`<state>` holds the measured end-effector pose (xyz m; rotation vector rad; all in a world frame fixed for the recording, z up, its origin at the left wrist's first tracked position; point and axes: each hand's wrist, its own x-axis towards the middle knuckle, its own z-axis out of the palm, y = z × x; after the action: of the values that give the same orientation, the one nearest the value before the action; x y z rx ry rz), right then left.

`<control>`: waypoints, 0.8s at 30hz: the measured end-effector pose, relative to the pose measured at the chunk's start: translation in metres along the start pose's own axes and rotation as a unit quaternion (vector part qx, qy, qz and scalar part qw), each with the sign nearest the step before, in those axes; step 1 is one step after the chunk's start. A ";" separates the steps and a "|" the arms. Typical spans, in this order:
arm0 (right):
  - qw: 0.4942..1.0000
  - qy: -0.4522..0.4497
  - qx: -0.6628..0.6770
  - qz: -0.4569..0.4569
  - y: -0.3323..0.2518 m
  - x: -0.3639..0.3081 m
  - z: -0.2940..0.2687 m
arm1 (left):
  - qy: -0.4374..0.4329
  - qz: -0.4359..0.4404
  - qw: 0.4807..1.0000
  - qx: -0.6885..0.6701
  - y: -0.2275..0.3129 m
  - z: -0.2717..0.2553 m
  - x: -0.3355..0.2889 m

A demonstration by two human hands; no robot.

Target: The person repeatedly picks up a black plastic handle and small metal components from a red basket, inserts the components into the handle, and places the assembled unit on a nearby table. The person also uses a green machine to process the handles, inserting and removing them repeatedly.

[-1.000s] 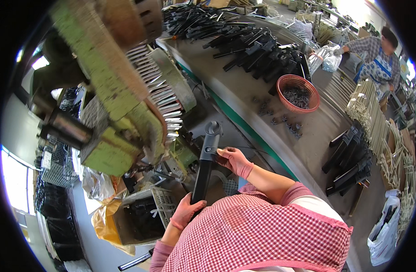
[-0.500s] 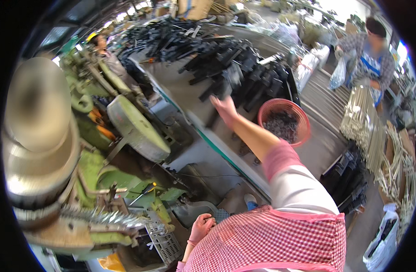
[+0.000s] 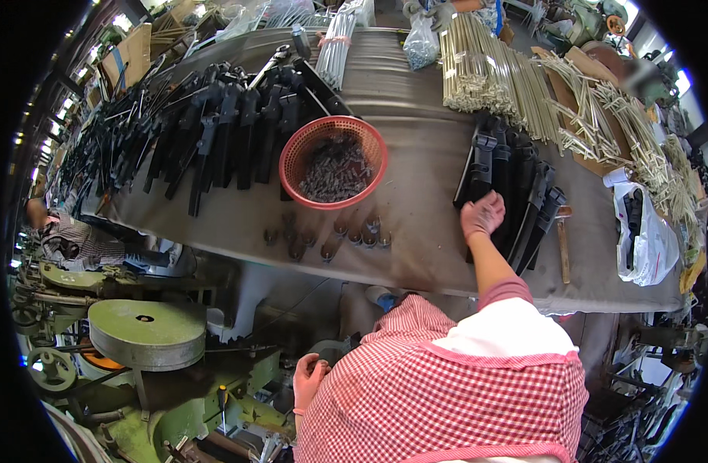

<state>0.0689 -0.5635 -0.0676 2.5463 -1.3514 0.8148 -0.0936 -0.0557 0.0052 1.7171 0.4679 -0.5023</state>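
Observation:
My right hand [image 3: 484,216] reaches over the table to a row of long black parts [image 3: 516,174] on the right. Its fingers are bent around the near end of one black part [image 3: 481,158], which still lies among the others. Low beside my checked apron, my left hand [image 3: 309,381] has its fingers curled. A small dark spot shows at its fingertips, but I cannot make out what it is. A wooden-handled hammer [image 3: 564,245] lies right of the black parts.
A red basket [image 3: 294,185] of small clear pieces stands mid-table, with several small dark pieces [image 3: 328,243] before it. More black parts [image 3: 215,127] fill the left. Pale rods [image 3: 477,69], a white bag [image 3: 649,247] and green machinery [image 3: 145,324] surround me. A gloved co-worker's hand [image 3: 443,14] shows opposite.
The view has swung to the right. My right hand has left the left-hand pile of black parts and is now at the right-hand row. My left hand stays low, curled beside the apron.

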 end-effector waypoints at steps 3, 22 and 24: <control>0.962 -0.271 -0.001 0.030 0.042 0.004 0.029 | -0.042 0.034 0.998 0.005 0.021 0.011 0.012; 0.813 -0.452 0.246 -0.272 -0.089 -0.129 -0.076 | -0.156 0.001 0.940 -0.302 0.168 0.009 0.129; 0.796 -0.471 0.175 -0.337 -0.081 -0.127 -0.043 | -0.082 -0.033 0.933 -0.350 0.147 0.007 0.119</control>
<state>0.0600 -0.4082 -0.0885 3.5282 -0.2185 -0.4706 0.0867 -0.0866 0.0546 0.9687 0.5086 -0.4502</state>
